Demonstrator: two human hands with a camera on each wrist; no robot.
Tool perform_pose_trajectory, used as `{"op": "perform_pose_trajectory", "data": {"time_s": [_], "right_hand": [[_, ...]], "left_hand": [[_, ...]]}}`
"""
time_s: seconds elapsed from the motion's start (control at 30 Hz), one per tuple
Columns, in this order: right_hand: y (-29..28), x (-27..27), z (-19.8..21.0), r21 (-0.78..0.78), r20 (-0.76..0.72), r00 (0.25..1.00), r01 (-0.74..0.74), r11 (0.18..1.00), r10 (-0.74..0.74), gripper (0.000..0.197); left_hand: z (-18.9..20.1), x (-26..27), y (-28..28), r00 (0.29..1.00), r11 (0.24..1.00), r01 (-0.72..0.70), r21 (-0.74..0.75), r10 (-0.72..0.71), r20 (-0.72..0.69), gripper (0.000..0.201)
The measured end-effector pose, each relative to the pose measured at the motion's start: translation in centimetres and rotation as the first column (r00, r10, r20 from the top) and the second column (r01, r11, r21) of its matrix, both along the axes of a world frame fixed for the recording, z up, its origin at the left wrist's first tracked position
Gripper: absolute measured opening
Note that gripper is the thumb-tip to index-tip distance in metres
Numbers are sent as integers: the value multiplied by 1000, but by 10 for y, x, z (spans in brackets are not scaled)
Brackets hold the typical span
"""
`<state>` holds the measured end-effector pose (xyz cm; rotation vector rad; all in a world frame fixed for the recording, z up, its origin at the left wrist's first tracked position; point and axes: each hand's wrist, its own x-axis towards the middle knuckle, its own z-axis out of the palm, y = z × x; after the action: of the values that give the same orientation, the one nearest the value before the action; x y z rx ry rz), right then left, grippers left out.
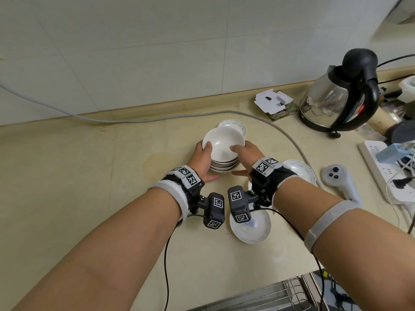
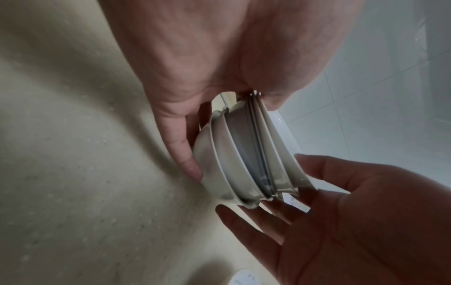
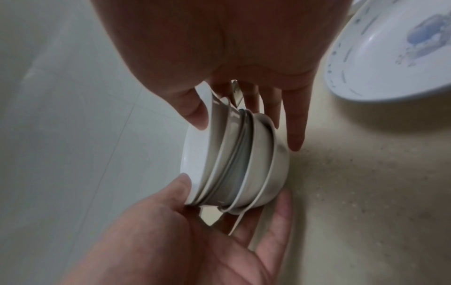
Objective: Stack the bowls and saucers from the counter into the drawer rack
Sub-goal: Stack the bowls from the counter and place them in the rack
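Observation:
A stack of several white bowls [image 1: 223, 151] stands on the beige counter [image 1: 89, 176], seen side-on in the wrist views [image 2: 244, 154] [image 3: 239, 164]. My left hand [image 1: 202, 157] [image 2: 195, 67] grips its left side, thumb on the top rim and fingers low by the base. My right hand [image 1: 246, 153] [image 3: 219, 48] grips the right side the same way. A patterned saucer [image 1: 233, 125] lies just behind the stack. Two more saucers lie near my right wrist, one to the right [image 1: 299, 170] [image 3: 390, 48] and one nearer me [image 1: 250, 225]. The wire drawer rack [image 1: 269, 295] shows at the bottom edge.
A grey cable [image 1: 289, 140] curves across the counter right of the stack. A glass kettle [image 1: 341, 97], a white controller [image 1: 339, 180], a power strip [image 1: 386, 176] and a small open box [image 1: 272, 101] crowd the right side. The tiled wall [image 1: 157, 52] runs behind.

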<state>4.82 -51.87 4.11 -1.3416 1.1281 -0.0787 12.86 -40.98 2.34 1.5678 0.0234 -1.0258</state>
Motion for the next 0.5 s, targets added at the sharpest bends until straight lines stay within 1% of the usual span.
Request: {"op": "perform_pose_trajectory", "data": {"time_s": [0.1,0.17,0.33,0.43,0.5], "right_hand": [[-2,-2,3,61,15,1000,12,998,-13,46],[-2,-3,3,70,29,1000,9,998,-11,48],[1,-1,7,61,54,999,0,998,-3,51],[2,1,8,36,31,1000,-1,999,0,53],[2,1,7,16,5,1000,-6,1000,6,50]], "left_hand": [[0,0,0,1000,1000,11,-7,-11,-3,47],[0,0,-1,1000,1000,18,-3,-18,-3,48],[2,2,-1,999,1000,6,15,-5,-47,51],[3,3,-3,998,1000,4,20,-3,-55,52],[2,4,-4,999,1000,-5,17,5,-50,52]]}}
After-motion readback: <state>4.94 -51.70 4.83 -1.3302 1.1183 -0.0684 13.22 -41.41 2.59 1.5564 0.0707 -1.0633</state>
